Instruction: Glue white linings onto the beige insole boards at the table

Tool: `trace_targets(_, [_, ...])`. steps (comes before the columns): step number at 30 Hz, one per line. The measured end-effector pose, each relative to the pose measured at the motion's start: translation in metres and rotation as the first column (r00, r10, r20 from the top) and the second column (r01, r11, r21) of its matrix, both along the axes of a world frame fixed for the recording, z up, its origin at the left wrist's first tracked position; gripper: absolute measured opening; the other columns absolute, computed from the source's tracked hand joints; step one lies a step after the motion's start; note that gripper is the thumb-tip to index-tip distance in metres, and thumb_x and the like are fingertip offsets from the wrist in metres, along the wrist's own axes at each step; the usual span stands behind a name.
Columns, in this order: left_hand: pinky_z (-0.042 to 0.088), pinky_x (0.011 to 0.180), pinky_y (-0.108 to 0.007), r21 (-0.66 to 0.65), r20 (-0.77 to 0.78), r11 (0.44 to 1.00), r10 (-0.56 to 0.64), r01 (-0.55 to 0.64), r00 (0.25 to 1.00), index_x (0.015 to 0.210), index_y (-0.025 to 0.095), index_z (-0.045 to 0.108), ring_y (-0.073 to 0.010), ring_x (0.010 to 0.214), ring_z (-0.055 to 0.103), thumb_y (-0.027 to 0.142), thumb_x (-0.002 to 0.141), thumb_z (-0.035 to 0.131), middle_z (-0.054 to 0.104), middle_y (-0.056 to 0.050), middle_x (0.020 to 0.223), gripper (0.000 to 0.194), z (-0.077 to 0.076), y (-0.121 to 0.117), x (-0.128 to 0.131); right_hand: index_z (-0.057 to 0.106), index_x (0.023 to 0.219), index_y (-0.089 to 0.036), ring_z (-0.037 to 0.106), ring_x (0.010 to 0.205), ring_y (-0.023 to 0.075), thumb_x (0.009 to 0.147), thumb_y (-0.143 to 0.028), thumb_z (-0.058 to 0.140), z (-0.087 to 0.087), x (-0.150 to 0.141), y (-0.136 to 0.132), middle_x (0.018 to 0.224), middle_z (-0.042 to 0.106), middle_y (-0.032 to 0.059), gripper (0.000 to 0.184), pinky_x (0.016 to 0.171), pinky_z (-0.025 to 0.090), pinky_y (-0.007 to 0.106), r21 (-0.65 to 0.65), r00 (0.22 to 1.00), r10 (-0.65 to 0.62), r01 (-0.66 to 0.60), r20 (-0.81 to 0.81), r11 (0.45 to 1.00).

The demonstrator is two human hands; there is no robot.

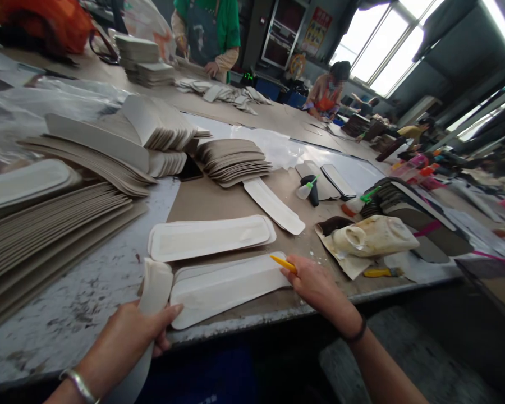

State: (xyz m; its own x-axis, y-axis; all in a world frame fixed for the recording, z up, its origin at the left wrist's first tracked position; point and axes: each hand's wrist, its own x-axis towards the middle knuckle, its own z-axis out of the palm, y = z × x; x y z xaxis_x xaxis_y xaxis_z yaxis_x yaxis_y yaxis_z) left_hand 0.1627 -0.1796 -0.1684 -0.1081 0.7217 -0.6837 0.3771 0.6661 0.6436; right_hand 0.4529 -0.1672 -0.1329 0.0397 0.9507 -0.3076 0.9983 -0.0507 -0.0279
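My left hand (128,339) is closed round a long white strip (154,289) that stands up over the table's near edge. Its thumb rests beside a flat white padded piece (227,286) lying along the front of the table. My right hand (315,286) grips a yellow-handled tool (283,263), probably a brush, whose tip touches the right end of that piece. Just behind it lies a second white padded piece (210,238) on brown cardboard (210,199).
Tall stacks of beige cut pieces (54,219) fill the left side. A dirty plastic jug (374,235) lies on its side at right, near small glue bottles (307,188) and dark strips (408,205). Other people work at the far end of the table.
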Motion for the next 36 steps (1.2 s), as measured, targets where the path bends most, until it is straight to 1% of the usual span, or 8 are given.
trace_targets(6, [0.044, 0.052, -0.033, -0.027, -0.029, 0.999, -0.037, 0.037, 0.999, 0.032, 0.022, 0.053, -0.0231, 0.041, 0.054, 0.062, 0.041, 0.061, 0.059, -0.011, 0.038, 0.043, -0.005, -0.001, -0.003, 0.057, 0.091, -0.02, 0.067, 0.079, 0.0232, 0.091, -0.023, 0.048, -0.006, -0.016, 0.007, 0.085, 0.069, 0.0072, 0.01, 0.058, 0.037, 0.027, 0.049, 0.976, 0.019, -0.031, 0.217, 0.998])
trace_targets(11, [0.043, 0.052, -0.033, -0.016, -0.06, 1.0, -0.018, 0.017, 0.998, 0.029, 0.022, 0.052, -0.0205, 0.038, 0.05, 0.062, 0.042, 0.061, 0.056, -0.009, 0.034, 0.043, -0.006, 0.0, 0.001, 0.057, 0.089, -0.019, 0.068, 0.076, 0.0245, 0.091, -0.023, 0.049, -0.015, -0.011, 0.012, 0.081, 0.07, 0.0076, 0.01, 0.055, 0.036, 0.027, 0.047, 0.967, 0.057, -0.071, 0.25, 0.996])
trace_targets(17, [0.042, 0.053, -0.032, -0.004, -0.088, 0.999, -0.035, 0.034, 0.996, 0.028, 0.02, 0.054, -0.0209, 0.039, 0.05, 0.062, 0.051, 0.061, 0.056, -0.009, 0.034, 0.048, -0.026, -0.004, -0.005, 0.056, 0.086, -0.02, 0.068, 0.074, 0.0242, 0.091, -0.022, 0.048, -0.022, -0.009, 0.015, 0.078, 0.069, 0.0074, 0.01, 0.052, 0.034, 0.027, 0.039, 0.971, 0.065, -0.076, 0.231, 0.996])
trace_targets(22, [0.042, 0.054, -0.033, -0.031, -0.151, 0.998, -0.068, 0.064, 0.986, 0.024, 0.021, 0.053, -0.0215, 0.038, 0.05, 0.068, 0.049, 0.056, 0.054, -0.01, 0.033, 0.054, -0.038, -0.005, -0.009, 0.054, 0.086, -0.019, 0.067, 0.073, 0.0204, 0.09, -0.015, 0.048, -0.026, -0.004, 0.014, 0.079, 0.068, 0.005, 0.008, 0.053, 0.033, 0.026, 0.113, 0.98, 0.046, -0.069, 0.194, 0.991])
trace_targets(26, [0.043, 0.052, -0.033, -0.02, -0.119, 1.0, -0.014, 0.011, 0.993, 0.024, 0.021, 0.053, -0.0196, 0.037, 0.047, 0.069, 0.045, 0.058, 0.054, -0.01, 0.032, 0.053, -0.041, -0.006, -0.009, 0.054, 0.083, -0.018, 0.065, 0.072, 0.0188, 0.088, -0.015, 0.051, -0.028, 0.013, 0.004, 0.076, 0.065, 0.0047, 0.007, 0.057, 0.037, 0.025, 0.277, 0.988, -0.079, 0.04, 0.131, 0.96])
trace_targets(29, [0.043, 0.052, -0.033, -0.011, -0.083, 0.998, 0.057, -0.058, 0.995, 0.026, 0.021, 0.052, -0.0199, 0.038, 0.048, 0.069, 0.042, 0.062, 0.056, -0.01, 0.034, 0.052, -0.043, -0.007, -0.009, 0.055, 0.076, -0.02, 0.063, 0.068, 0.0184, 0.088, -0.018, 0.049, -0.033, 0.024, -0.006, 0.07, 0.064, 0.0032, 0.014, 0.061, 0.041, 0.026, 0.35, 0.997, -0.08, 0.074, 0.004, 0.934])
trace_targets(33, [0.043, 0.055, -0.032, -0.045, 0.003, 0.984, 0.173, -0.173, 0.985, 0.034, 0.019, 0.055, -0.0225, 0.045, 0.054, 0.067, 0.033, 0.072, 0.061, -0.008, 0.042, 0.05, -0.038, -0.011, -0.012, 0.061, 0.081, -0.02, 0.063, 0.068, 0.0185, 0.089, -0.021, 0.044, -0.04, 0.022, -0.017, 0.073, 0.066, 0.0043, 0.019, 0.065, 0.046, 0.028, 0.332, 0.986, -0.032, 0.087, -0.165, 0.939])
trace_targets(36, [0.039, 0.052, -0.028, 0.014, 0.105, 0.976, 0.216, -0.218, 0.971, 0.042, 0.018, 0.057, -0.0171, 0.044, 0.05, 0.061, 0.042, 0.076, 0.059, -0.003, 0.042, 0.047, -0.025, -0.018, -0.014, 0.064, 0.092, -0.019, 0.065, 0.075, 0.02, 0.09, -0.025, 0.041, -0.04, 0.017, -0.022, 0.08, 0.069, 0.0062, 0.024, 0.071, 0.048, 0.031, 0.276, 0.968, -0.054, 0.123, -0.246, 0.953])
